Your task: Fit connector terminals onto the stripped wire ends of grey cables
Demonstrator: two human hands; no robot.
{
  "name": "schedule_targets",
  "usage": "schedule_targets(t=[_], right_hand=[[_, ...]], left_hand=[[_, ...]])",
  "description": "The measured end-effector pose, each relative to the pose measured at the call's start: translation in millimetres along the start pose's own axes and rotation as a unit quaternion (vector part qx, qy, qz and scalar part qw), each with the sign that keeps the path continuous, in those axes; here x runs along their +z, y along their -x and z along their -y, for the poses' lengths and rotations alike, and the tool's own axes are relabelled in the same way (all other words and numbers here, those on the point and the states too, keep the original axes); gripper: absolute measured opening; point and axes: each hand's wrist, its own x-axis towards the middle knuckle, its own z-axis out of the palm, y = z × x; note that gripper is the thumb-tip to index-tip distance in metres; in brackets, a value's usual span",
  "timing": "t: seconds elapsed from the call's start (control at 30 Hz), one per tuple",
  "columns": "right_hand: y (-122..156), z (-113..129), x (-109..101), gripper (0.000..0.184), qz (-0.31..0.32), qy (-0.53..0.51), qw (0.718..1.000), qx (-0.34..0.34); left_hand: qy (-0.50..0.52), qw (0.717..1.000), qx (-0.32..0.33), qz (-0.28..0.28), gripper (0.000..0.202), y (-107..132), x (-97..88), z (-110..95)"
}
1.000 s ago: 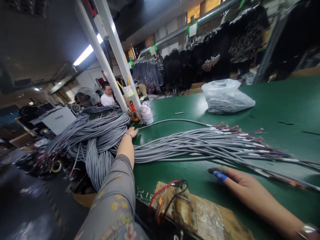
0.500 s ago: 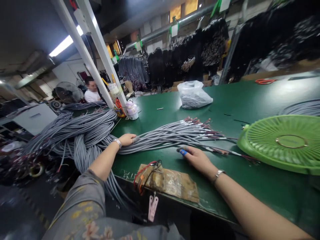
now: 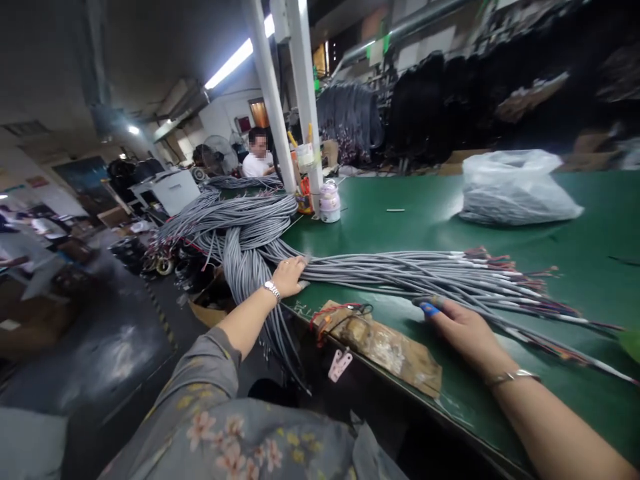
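A long bundle of grey cables [image 3: 370,269] lies across the green table, its stripped ends with reddish and dark wires fanned out at the right. My left hand [image 3: 289,276], with a watch at the wrist, is closed over the bundle's left part; some fingers are hidden. Beside the bundle's lower edge is my right hand [image 3: 460,327], thumb and finger pressed together, blue tape on one digit. Whatever lies between those fingertips is too small to make out. A larger heap of grey cables [image 3: 250,217] sits left of my left hand and hangs over the table edge.
A taped cardboard piece [image 3: 400,353] with red and black leads lies at the front edge, a pink clip [image 3: 341,365] hanging there. Behind stand a plastic bag [image 3: 517,190], a pale jar [image 3: 329,202] and white posts [image 3: 306,93]. A person [image 3: 257,157] sits far back.
The view has swung left, so the table things appear further right and the green fan is almost out of frame. My left hand stays at the bundle; my right hand is closer to its lower edge.
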Motion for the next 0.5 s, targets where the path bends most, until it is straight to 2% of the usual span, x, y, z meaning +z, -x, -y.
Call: schedule_targets(t=[0.07, 0.2, 0.4, 0.5], right_hand=[[1.0, 1.1, -0.6, 0.034, 0.0, 0.004, 1.0, -0.001], [3.0, 1.9, -2.3, 0.034, 0.004, 0.006, 1.0, 0.003], [1.2, -1.0, -2.5, 0.032, 0.003, -0.008, 1.0, -0.023], [-0.4, -1.4, -1.2, 0.031, -0.001, 0.004, 0.999, -0.04]], left_hand=[[-0.027, 0.999, -0.033, 0.005, 0.058, -0.8, -0.7, -0.6], [-0.046, 0.998, -0.049, 0.016, 0.053, -13.3, -8.0, -0.7], [-0.06, 0.998, -0.008, 0.036, 0.026, -22.0, -31.2, 7.5], [-0.07, 0.997, -0.004, 0.03, 0.027, -21.5, -43.0, 13.3]])
